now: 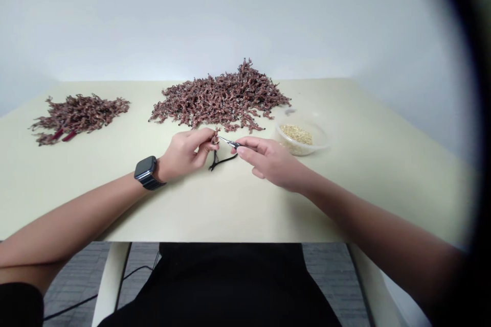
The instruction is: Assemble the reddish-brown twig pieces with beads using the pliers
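Note:
My left hand (188,152), with a dark watch (147,172) on its wrist, is closed in a pinch on a small reddish-brown braided piece (215,138) with a black cord (221,162) hanging from it to the table. My right hand (268,159) is closed on small pliers (229,143), whose metal tips touch the piece held by the left hand. Both hands hover just above the pale table (238,204), in front of the big heap.
A large heap of reddish-brown braided pieces (222,98) lies at the table's middle back. A smaller heap (76,115) lies at the far left. A clear plastic bowl of small gold bits (299,138) stands right of my hands. A white wall is behind.

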Available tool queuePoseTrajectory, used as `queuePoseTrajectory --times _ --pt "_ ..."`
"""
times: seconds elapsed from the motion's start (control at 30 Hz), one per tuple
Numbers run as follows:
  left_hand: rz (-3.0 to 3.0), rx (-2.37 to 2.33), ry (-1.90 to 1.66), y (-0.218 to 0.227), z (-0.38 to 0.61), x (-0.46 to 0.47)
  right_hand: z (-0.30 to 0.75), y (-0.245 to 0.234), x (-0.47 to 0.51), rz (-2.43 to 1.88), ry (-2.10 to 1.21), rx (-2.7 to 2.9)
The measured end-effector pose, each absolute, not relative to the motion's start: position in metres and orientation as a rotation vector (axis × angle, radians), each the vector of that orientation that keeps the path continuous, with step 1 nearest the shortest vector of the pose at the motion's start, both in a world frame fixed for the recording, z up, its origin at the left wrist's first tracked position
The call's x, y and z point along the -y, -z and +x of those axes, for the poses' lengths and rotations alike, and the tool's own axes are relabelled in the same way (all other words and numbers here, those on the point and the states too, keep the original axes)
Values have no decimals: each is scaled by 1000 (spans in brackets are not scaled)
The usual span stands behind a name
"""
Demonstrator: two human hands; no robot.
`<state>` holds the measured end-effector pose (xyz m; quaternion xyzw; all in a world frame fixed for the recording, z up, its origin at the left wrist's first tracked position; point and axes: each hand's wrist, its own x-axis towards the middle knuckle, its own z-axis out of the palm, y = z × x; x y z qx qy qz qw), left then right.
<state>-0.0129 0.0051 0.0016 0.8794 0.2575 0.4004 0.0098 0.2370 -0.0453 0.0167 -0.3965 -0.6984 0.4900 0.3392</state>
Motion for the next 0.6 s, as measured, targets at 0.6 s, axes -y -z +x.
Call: queuePoseTrajectory --times 0.6 --pt "2063 -904 -1054 -8 -4 -7 248 -6 31 -1093 -210 2084"
